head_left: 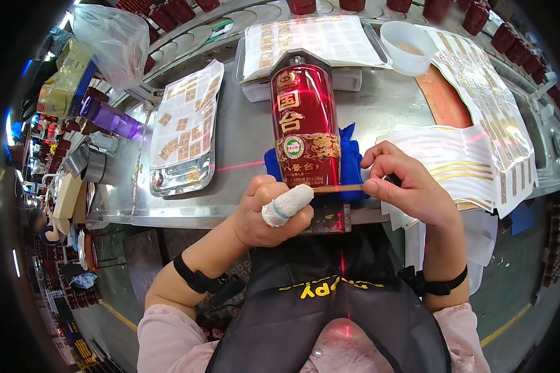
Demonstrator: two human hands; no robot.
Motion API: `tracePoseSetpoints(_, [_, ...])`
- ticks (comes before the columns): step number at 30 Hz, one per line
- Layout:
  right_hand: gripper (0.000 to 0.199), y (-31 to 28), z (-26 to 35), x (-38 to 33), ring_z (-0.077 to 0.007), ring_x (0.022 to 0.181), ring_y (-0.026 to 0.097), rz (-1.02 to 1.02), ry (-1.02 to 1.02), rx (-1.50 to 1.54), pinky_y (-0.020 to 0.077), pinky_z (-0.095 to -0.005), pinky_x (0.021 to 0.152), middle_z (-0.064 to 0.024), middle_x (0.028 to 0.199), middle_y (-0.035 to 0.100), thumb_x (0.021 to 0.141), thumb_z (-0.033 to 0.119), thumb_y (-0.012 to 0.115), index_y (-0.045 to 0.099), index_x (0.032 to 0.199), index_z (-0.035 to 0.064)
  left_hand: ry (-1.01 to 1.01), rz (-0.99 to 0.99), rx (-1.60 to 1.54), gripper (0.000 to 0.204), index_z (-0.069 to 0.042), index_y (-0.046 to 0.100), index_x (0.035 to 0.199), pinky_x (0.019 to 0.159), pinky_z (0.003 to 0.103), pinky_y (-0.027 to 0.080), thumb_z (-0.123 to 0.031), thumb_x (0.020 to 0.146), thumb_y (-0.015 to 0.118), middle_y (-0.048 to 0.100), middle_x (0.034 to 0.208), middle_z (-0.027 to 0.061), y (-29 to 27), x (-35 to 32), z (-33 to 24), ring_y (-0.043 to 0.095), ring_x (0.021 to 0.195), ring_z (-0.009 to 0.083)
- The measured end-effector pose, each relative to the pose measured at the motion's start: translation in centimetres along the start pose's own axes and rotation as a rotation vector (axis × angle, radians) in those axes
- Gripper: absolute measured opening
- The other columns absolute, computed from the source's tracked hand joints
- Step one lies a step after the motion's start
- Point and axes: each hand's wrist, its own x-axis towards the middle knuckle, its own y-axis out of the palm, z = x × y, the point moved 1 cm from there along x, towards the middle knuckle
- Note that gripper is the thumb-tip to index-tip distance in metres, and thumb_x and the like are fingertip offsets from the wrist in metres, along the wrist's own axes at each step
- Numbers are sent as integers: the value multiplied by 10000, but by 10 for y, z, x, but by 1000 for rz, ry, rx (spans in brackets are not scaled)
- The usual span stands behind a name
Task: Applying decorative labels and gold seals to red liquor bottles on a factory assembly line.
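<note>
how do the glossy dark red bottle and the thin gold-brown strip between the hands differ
The glossy dark red bottle is broad and bulky; the thin gold-brown strip is narrow and slight. The bottle's length runs up the view, while the strip runs crosswise near the bottle's lower end. Both show golden tones.

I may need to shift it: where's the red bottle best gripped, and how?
Probably the red bottle is best gripped mid-body, above the ornate band, from above, thumb and fingers on opposite long sides. It appears to lie face up, neck away from the person, those fairly straight sides free. The lower end looks worse: left hand and right hand have the narrow strip there.
</note>
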Motion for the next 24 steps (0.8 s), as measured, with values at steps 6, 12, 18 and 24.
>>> tracePoseSetpoints(6, [250, 0, -5, 1, -154, 959, 482, 5, 62, 25, 391, -285, 837, -66, 1051, 532, 883, 245, 692, 564, 794, 49, 91, -52, 67, 248, -167, 640, 802, 717, 347, 396, -178, 555, 652, 598, 1072, 0, 3, 8, 2, 476, 909, 196])
tracePoseSetpoints(12, [253, -1, 7, 0, -151, 925, 483, 2, 6, 5, 405, -278, 803, -70, 1043, 530, 881, 228, 695, 557, 787, 38, 76, -27, 44, 252, -166, 646, 793, 711, 345, 388, -177, 541, 652, 603, 1058, 0, 1, 8, 2, 480, 905, 194])
tracePoseSetpoints(18, [258, -4, 20, -6, -152, 906, 486, 10, -77, -7, 413, -272, 795, -70, 1035, 530, 879, 224, 700, 554, 788, 32, 2, 11, 17, 242, -184, 649, 824, 743, 348, 428, -102, 608, 721, 617, 1119, 3, -2, 1, 1, 530, 898, 187])
tracePoseSetpoints(24, [241, -1, 5, -4, -153, 933, 483, -23, -26, -22, 400, -273, 808, -65, 1037, 529, 880, 216, 689, 558, 785, 38, 31, -22, 11, 240, -188, 654, 821, 746, 340, 433, -93, 612, 727, 614, 1129, 5, 1, 1, 2, 527, 914, 185])
